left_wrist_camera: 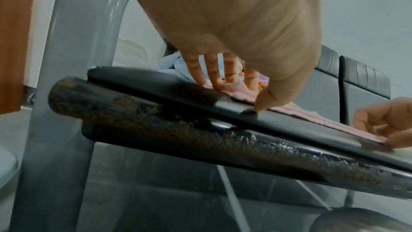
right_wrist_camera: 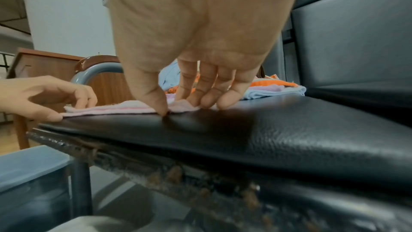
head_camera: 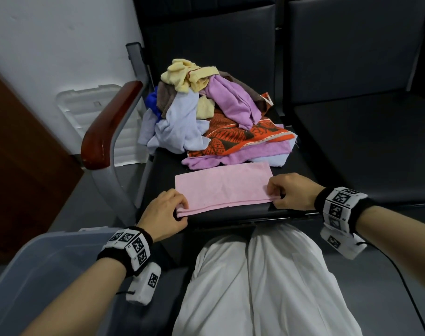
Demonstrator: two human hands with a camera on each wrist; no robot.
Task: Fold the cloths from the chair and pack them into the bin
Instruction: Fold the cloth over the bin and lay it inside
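Observation:
A pink cloth (head_camera: 222,186) lies folded once into a long strip at the front of the black chair seat (head_camera: 163,170). My left hand (head_camera: 175,210) pinches its near left corner between thumb and fingers. My right hand (head_camera: 275,197) pinches the near right corner the same way. The left wrist view shows the left hand (left_wrist_camera: 236,91) gripping the pink cloth (left_wrist_camera: 301,114) at the seat edge. In the right wrist view the right hand (right_wrist_camera: 178,107) holds the pink cloth (right_wrist_camera: 125,108). A heap of unfolded cloths (head_camera: 206,110) sits behind. The translucent bin (head_camera: 44,270) stands at lower left.
A wooden-topped armrest (head_camera: 109,127) with a grey metal frame borders the seat on the left. A white plastic lid (head_camera: 95,110) leans on the wall behind it. A second black seat (head_camera: 366,141) adjoins on the right. My white-trousered knees (head_camera: 255,275) are under the seat edge.

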